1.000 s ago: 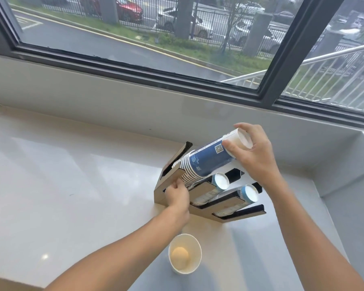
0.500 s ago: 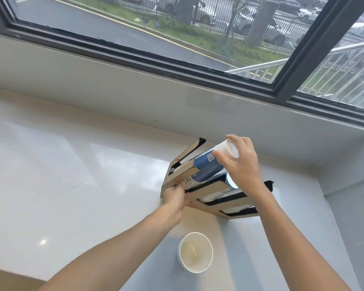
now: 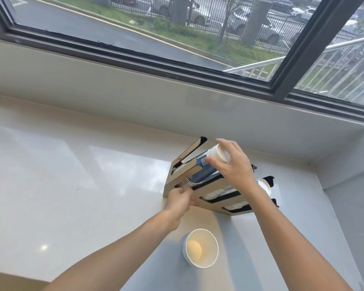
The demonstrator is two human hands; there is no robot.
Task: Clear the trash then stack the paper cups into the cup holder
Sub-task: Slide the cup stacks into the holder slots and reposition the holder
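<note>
Near the table's [image 3: 72, 175] back right corner, the cup holder [image 3: 210, 194] lies beside the wall under the window [image 3: 177, 38]. The right hand [image 3: 233, 166] has its fingers closed around the base end of a stack of paper cups [image 3: 206, 166] lying partly in the far slot. The left hand [image 3: 180, 201] pinches the holder's near left edge. A lone open cup [image 3: 201, 247] stands nearer the front edge, well apart from the holder, between the forearms.
</note>
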